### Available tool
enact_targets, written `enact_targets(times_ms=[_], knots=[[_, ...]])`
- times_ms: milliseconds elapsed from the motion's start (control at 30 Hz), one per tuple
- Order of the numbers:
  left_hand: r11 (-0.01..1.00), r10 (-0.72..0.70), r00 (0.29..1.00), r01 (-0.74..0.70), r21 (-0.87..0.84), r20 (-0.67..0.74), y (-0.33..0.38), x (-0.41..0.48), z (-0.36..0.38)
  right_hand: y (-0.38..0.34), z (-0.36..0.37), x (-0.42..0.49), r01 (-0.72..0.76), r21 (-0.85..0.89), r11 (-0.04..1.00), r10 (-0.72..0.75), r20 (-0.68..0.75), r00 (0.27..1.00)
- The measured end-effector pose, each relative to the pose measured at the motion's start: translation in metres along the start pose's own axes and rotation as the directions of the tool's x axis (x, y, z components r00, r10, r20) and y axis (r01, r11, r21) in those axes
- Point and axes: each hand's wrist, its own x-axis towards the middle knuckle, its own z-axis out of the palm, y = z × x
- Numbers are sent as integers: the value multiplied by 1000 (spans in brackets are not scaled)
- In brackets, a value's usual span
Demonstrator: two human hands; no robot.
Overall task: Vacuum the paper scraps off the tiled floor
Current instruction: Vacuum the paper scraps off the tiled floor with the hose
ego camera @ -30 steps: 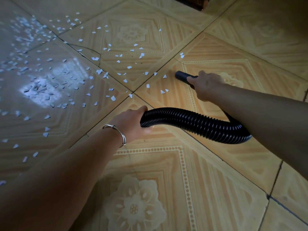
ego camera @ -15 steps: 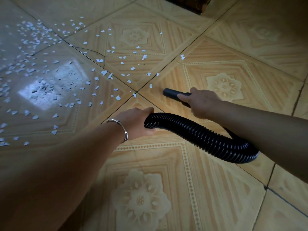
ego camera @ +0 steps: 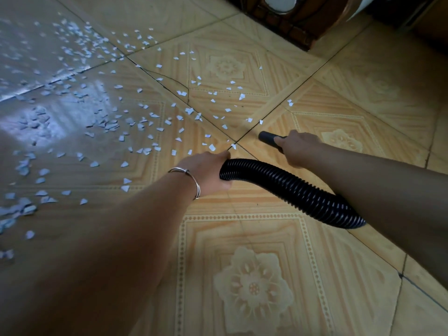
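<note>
Both my hands grip the black hose (ego camera: 291,187), nozzle (ego camera: 266,137) low over the tiled floor (ego camera: 254,238).
My left hand (ego camera: 208,170), with a bracelet (ego camera: 191,180) at the wrist, wraps the ribbed part; my right hand (ego camera: 298,147) clasps the tube behind the nozzle. Paper scraps (ego camera: 109,122) litter the floor's far-left side, the nearest just beyond the nozzle. Dark wooden furniture (ego camera: 291,20) stands at the far edge. The nozzle is closer to the tile joint than before.

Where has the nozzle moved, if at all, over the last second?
Yes. The nozzle, gripped by the right hand, has slid along its tile toward the grout crossing, ending close beside it.
</note>
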Motion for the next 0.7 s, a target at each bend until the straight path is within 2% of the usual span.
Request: enact_targets(times_ms=[167,267,467,700], knots=[[997,23,1000,-23,-73,-6,6,4,5,30,0,-1,-37,-79,996,35,-22,999],[1000,-9,1000,8,-29,-24,2,18,4,35,1,20,-20,-70,997,17,-39,999],[996,-85,996,85,3,-19,8,38,12,40,3,64,104,-29,994,-106,-109,988],[984,-178,984,177,-23,-11,24,73,19,66,9,94,282,-24,959,-281,-213,936]])
